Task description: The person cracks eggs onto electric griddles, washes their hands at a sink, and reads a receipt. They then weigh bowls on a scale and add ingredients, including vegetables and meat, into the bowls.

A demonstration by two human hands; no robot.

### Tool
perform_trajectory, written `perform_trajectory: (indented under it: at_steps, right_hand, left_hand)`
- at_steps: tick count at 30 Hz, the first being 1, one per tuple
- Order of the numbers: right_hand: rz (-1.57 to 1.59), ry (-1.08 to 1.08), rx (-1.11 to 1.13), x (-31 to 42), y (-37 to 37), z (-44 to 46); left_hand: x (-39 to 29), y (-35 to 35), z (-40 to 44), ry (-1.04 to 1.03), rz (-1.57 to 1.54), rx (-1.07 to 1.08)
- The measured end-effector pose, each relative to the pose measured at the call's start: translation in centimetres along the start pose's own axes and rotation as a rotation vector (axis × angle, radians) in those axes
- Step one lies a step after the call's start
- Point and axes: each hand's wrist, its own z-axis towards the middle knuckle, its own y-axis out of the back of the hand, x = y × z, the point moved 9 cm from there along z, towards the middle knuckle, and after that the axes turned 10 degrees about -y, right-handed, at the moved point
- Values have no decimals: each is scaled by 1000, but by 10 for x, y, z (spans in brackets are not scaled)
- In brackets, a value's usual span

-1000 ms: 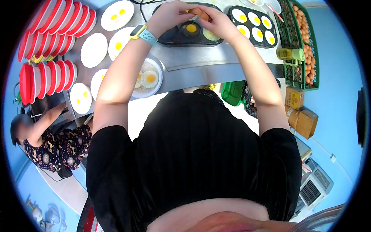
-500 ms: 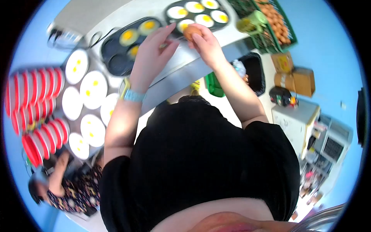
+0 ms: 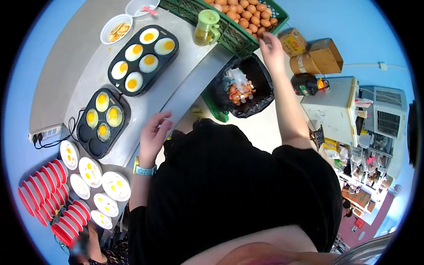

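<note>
Many brown eggs [image 3: 255,20] sit in the crate [image 3: 236,39] at the tabletop's [image 3: 185,59] end, the right hand [image 3: 271,51] at the crate's near edge – whether gripping one is unclear – where a light pinch should avoid cracks, the left hand [image 3: 153,133] loose and empty beside the tabletop's front edge.

Whole brown eggs [image 3: 255,20] are lying heaped inside a green mesh crate [image 3: 234,39] at the far right. Left of them, a black six-well pan [image 3: 162,64] is holding six fried eggs [image 3: 148,66], whites opaque, yolks yellow. Nearer left, a second black pan [image 3: 102,117] is holding four runnier eggs [image 3: 114,116], its two nearest wells showing black.
</note>
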Motion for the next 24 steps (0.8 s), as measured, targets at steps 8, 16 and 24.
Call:
perform_trajectory:
  at_steps: [8, 16, 24]
  right_hand:
    - [-842, 4, 719, -103, -180, 143]
    - [250, -276, 238, -77, -88, 136]
    - [623, -848, 1248, 64, -209, -230]
  left_hand:
    - [-3, -8, 13, -18, 84, -183]
    - [22, 17, -45, 60, -77, -430]
    - [43, 52, -98, 93, -239, -544]
